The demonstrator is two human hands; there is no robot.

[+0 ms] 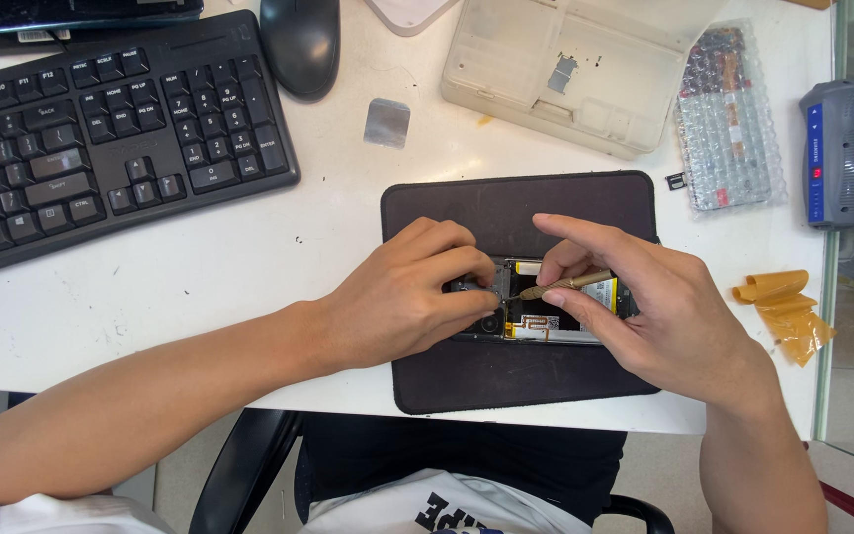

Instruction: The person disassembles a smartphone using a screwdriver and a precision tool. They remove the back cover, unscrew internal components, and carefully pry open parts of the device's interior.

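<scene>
An opened phone (557, 318) with its back off lies on a dark mat (516, 203) on the white desk. My left hand (402, 292) rests on the phone's left end and pinches a small part there. My right hand (644, 297) grips a thin brass-coloured tool (565, 285), whose tip points left into the phone's inside near my left fingertips. Most of the phone's left and right ends are hidden under my hands.
A black keyboard (101, 138) and a black mouse (300, 42) lie at the back left. Behind the mat sit a small silver foil square (386, 123), a clear plastic case (570, 69) and a bubble-wrap pouch (728, 124). Crumpled amber tape (783, 311) lies right; a grey-blue device (832, 153) is further right.
</scene>
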